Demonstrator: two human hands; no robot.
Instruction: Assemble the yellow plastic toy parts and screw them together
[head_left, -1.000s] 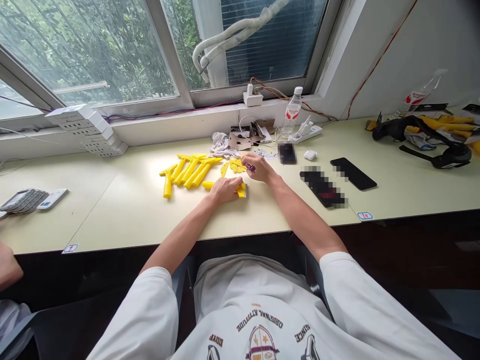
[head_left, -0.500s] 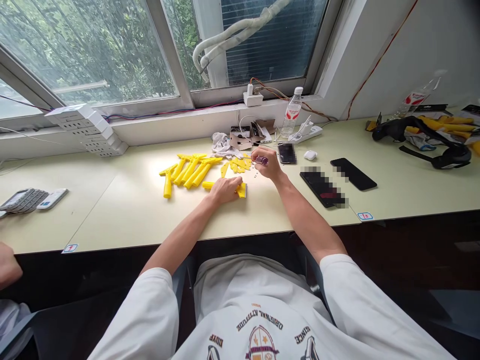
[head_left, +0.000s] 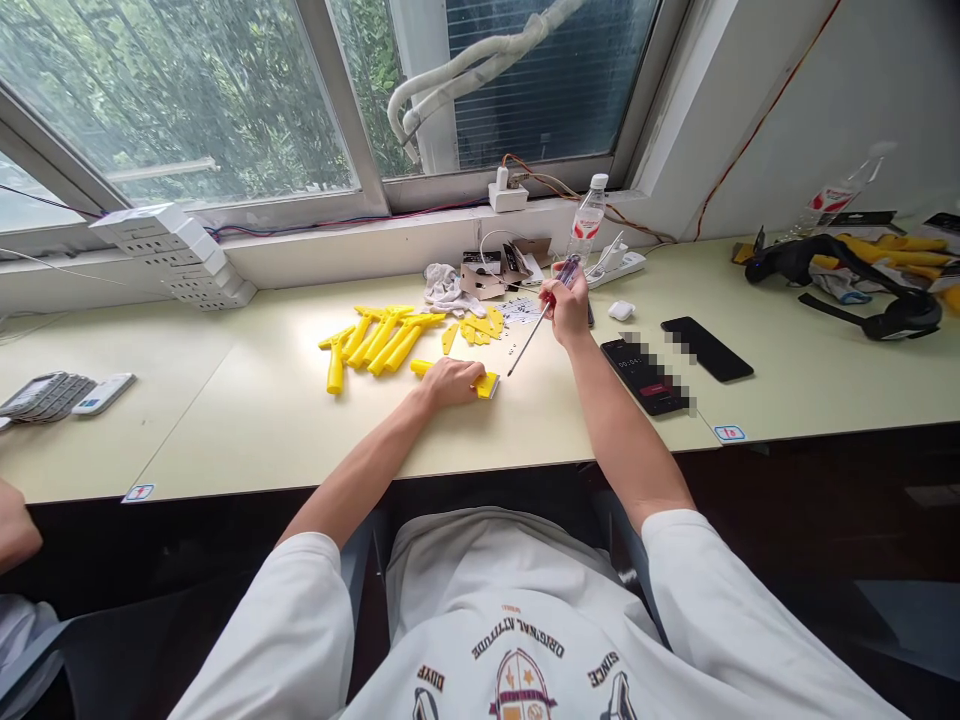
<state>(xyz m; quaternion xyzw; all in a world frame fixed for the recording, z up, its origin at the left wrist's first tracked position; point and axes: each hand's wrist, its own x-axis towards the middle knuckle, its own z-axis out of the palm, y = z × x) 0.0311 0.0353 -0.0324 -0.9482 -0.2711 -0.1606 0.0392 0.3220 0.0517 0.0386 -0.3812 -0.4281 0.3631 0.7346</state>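
Note:
My left hand (head_left: 452, 381) is closed around a yellow scraper (head_left: 487, 386) lying on the table, its metal blade edge pointing right. In my right hand (head_left: 568, 312) is a screwdriver (head_left: 529, 342) with a purplish clear handle; its long shaft slants down to the left, the tip just right of the scraper's head and apart from it. Small screws (head_left: 512, 350) lie scattered between the hands. Beyond my left hand are several flat yellow plates (head_left: 480, 328) in a loose pile. Several more yellow scraper handles (head_left: 382, 340) lie grouped to the left.
At the back are a white glove (head_left: 446, 287), an opened small box (head_left: 484, 275), a water bottle (head_left: 587, 222) and a power strip (head_left: 619, 265). Two phones (head_left: 645, 377) and a white earphone case (head_left: 621, 310) lie right. A co-worker's arm (head_left: 15, 530) shows at far left.
My right hand has moved up and right, and the screwdriver has swung so its shaft points down toward the scraper. The scraper in my left hand has tilted and shifted slightly right.

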